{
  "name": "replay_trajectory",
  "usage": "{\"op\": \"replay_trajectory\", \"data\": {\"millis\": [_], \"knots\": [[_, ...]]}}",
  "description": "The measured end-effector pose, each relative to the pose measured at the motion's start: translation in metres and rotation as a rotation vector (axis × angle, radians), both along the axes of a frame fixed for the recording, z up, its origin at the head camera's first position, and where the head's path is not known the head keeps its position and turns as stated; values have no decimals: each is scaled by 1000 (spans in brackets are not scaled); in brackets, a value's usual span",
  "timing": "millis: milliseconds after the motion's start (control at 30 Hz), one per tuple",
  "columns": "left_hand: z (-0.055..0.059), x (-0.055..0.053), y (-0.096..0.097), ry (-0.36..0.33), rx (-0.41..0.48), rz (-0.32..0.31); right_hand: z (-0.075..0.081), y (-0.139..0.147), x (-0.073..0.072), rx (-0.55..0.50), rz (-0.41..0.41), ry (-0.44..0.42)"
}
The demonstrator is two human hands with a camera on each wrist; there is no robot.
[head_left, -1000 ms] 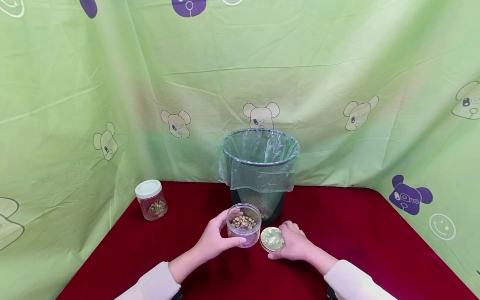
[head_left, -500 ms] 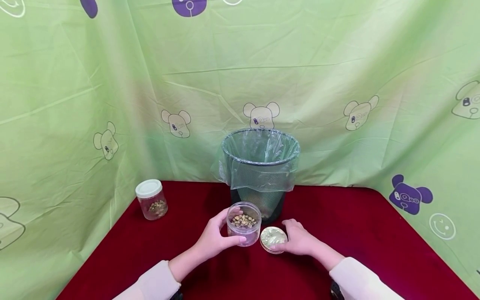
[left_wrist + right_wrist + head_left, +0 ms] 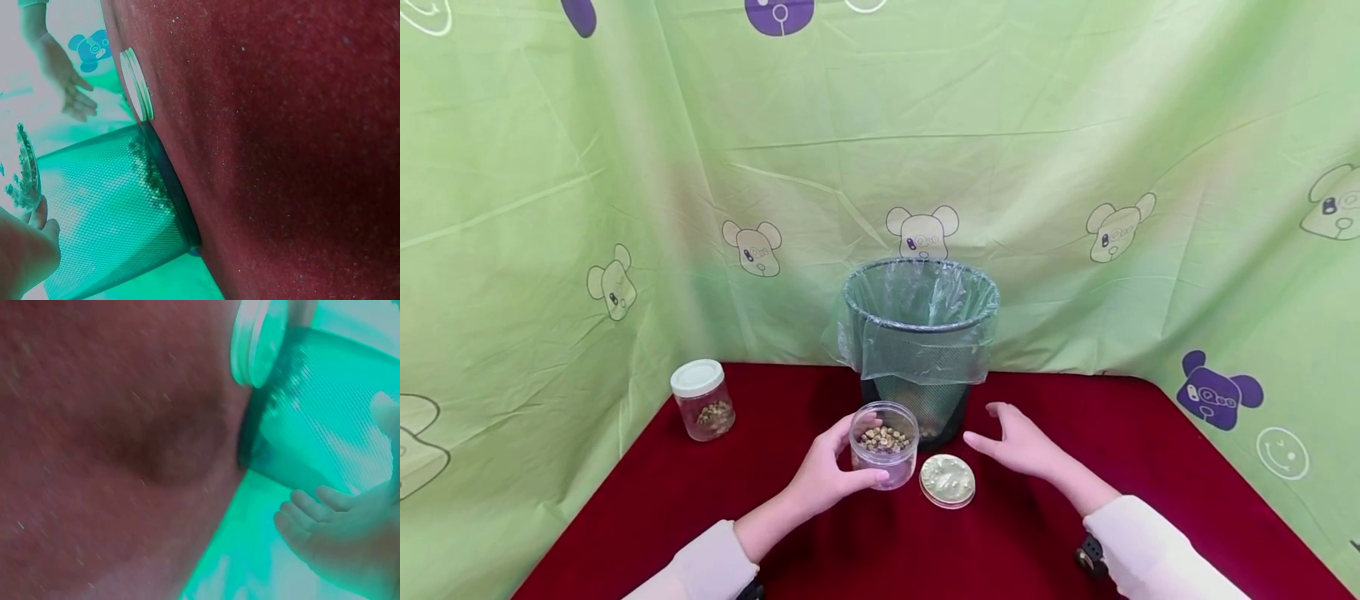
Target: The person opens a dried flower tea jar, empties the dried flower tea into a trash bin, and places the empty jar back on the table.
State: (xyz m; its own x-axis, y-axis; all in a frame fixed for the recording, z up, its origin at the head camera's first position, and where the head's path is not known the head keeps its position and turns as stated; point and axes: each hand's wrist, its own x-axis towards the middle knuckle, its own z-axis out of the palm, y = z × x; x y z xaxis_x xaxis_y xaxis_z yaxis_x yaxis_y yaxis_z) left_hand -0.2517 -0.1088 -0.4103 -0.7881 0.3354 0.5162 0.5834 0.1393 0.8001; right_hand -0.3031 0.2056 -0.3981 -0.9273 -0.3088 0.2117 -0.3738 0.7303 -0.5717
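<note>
At left of the frame stands a white-lidded jar (image 3: 703,408). Low centre, the left hand (image 3: 827,471) grips an open clear jar (image 3: 897,471) (dried brown pieces (image 3: 883,439) inside). Behind it rises a lined mesh bin (image 3: 928,396). Just right, a gold lid (image 3: 947,477) lies on red cloth (image 3: 662,492); beyond, the right hand (image 3: 1018,443) is free, fingers extended.

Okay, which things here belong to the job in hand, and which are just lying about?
Likely in the job:
open jar of brown pieces, in the left hand
gold lid, near the right hand
lined bin, perhaps, just behind

Likely just lying about:
white-lidded jar, off left, untouched
</note>
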Motion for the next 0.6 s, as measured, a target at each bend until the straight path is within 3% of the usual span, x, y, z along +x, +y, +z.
{"op": "replay_trajectory", "data": {"millis": [200, 600], "knots": [[0, -1, -2, 16, 21, -6, 21, 10, -8, -60, -25, 61], [2, -3, -4, 19, 24, -5, 70, 22, -24, -314, -79, 147]]}}
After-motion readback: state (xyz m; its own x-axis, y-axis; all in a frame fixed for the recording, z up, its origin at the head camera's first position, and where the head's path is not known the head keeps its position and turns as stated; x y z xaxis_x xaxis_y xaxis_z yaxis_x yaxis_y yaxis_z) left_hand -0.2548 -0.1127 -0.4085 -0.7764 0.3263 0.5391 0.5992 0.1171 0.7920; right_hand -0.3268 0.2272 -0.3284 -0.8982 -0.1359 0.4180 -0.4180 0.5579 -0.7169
